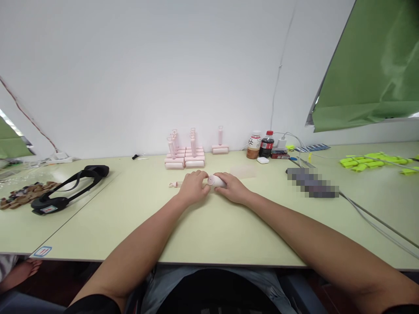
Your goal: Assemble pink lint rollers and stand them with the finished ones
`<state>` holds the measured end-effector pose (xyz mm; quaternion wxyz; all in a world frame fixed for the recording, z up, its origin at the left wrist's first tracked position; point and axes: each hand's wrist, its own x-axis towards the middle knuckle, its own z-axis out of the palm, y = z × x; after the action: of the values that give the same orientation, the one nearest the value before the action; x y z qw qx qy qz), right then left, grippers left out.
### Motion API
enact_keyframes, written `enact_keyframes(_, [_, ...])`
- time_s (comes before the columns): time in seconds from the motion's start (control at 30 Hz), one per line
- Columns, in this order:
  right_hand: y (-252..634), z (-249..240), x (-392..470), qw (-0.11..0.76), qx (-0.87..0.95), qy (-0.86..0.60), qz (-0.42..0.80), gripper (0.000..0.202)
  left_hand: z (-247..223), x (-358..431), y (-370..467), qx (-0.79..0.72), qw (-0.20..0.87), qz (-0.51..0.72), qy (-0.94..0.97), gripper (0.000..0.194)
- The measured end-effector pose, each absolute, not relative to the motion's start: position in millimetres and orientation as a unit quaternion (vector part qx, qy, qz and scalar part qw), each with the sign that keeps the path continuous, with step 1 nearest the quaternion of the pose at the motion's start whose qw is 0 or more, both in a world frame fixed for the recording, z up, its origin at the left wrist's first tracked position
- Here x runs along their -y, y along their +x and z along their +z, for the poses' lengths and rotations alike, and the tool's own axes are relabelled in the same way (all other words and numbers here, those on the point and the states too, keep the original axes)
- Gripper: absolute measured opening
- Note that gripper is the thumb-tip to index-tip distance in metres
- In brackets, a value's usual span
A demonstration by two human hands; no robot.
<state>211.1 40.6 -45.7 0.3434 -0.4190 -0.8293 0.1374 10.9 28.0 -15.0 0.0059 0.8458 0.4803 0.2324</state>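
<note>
Both of my hands are at a lint roller with a white roll (218, 181), low over the middle of the table. My right hand (233, 188) is wrapped around the roll from the right. My left hand (193, 187) is closed at the roll's left end, its fingertips and thumb touching the edge there. A pink handle (175, 185) with a loop at its end sticks out to the left from behind my left hand; the part between is hidden. Behind my hands, several pink lint rollers (194, 163) stand handle-up in rows, with another lint roller (220, 149) apart to the right.
A clear film sheet (242, 172) lies beyond my right hand. A brown-filled bottle (253, 146), a cola bottle (267, 145) and cables (301, 159) are at the back right. A black headset (70, 189) lies left; neon-yellow bundles (373, 160) lie far right. A blurred dark object (312, 183) is nearer.
</note>
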Motion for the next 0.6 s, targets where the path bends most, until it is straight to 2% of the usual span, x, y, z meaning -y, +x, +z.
enact_keyframes(0.13, [212.1, -45.1, -40.3, 0.332, 0.829, -0.429, 0.134, 0.045, -11.7, -23.2, 10.7, -0.424, 0.060, 0.275, 0.861, 0.044])
enact_keyframes(0.3, [213.6, -44.3, -41.2, 0.321, 0.856, -0.387, 0.118, 0.043, -6.1, -19.3, 10.4, -0.386, 0.100, 0.248, 0.883, 0.032])
enact_keyframes(0.6, [216.5, -47.7, -45.3, 0.313, 0.857, -0.387, 0.134, 0.046, -6.5, -20.9, 4.9, -0.379, 0.119, 0.239, 0.886, 0.032])
